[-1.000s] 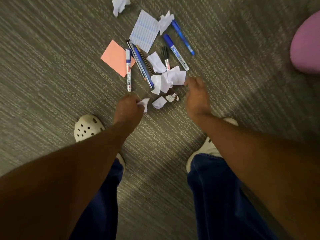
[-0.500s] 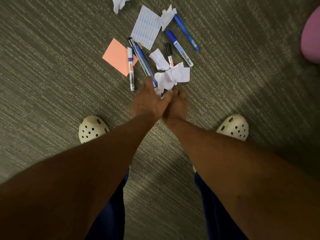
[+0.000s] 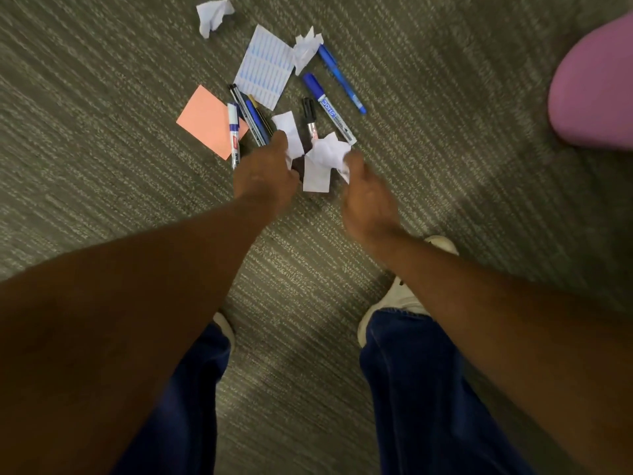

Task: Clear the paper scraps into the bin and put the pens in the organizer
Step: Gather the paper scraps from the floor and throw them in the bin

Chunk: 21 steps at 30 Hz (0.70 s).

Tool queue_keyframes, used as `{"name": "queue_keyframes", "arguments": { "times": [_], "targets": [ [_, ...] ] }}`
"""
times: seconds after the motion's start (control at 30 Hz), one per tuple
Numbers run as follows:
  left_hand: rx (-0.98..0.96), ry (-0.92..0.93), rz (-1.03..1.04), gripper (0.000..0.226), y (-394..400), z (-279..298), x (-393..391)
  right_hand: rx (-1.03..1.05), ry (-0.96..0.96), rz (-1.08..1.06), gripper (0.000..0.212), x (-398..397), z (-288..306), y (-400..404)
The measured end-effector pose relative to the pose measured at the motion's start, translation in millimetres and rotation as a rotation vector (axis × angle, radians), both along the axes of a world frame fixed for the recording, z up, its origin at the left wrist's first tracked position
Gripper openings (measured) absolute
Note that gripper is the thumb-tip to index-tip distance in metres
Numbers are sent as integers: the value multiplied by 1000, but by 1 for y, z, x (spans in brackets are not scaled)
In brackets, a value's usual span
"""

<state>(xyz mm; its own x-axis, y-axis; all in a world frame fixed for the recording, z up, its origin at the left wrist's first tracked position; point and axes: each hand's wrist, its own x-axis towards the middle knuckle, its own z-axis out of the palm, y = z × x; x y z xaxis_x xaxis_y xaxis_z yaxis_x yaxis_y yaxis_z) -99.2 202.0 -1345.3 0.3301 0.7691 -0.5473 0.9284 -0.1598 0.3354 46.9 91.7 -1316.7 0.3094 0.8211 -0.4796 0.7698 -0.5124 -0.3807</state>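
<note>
Paper scraps and pens lie scattered on the carpet. My left hand (image 3: 265,173) reaches down and pinches a white paper strip (image 3: 290,133). My right hand (image 3: 368,195) grips a crumpled white scrap (image 3: 325,159) at its right edge. A blue marker (image 3: 327,106), a blue pen (image 3: 340,77), a black-capped marker (image 3: 310,120), a white whiteboard marker (image 3: 234,133) and a bundle of thin pens (image 3: 251,114) lie just beyond my hands. Further off are a lined sheet (image 3: 263,66), an orange note (image 3: 205,120), and two crumpled scraps (image 3: 305,48) (image 3: 212,15).
The floor is grey striped carpet (image 3: 102,97). A pink rounded object (image 3: 596,87) sits at the right edge. My two feet in white shoes (image 3: 404,296) and blue trousers (image 3: 411,389) are below the hands. No bin or organizer is in view.
My hands were together over the small near scraps; now they have moved apart and forward. The small scraps are gone from the floor, and both hands grip larger white papers.
</note>
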Motion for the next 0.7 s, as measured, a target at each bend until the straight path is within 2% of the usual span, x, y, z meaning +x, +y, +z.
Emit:
{"name": "queue_keyframes", "arguments": {
  "times": [0.1, 0.17, 0.27, 0.47, 0.53, 0.6, 0.63, 0.7],
  "targets": [
    [54, -65, 82, 31, -6, 2, -15, -130, -84, 235, 69, 9, -13, 24],
    [67, -65, 133, 35, -14, 2, -24, -214, -95, 326, 69, 6, -22, 36],
    [53, -60, 164, 39, -24, 0, -34, -254, -117, 352, 69, -1, -36, 48],
    [-25, -74, 212, 48, -29, -2, -34, -93, -129, 345, 35, -1, -44, 54],
    [-54, -54, 227, 60, -26, -4, -28, -37, -112, 291, 29, 3, -41, 49],
    [-62, 4, 229, 79, -22, -7, -22, 26, -88, 133, 29, 6, -33, 43],
    [-58, 32, 237, 81, -19, -9, -20, 55, -79, 40, 32, 7, -29, 40],
    [-99, 73, 266, 70, -12, -16, -17, 117, -23, -160, 35, 7, -20, 30]
  ]
}}
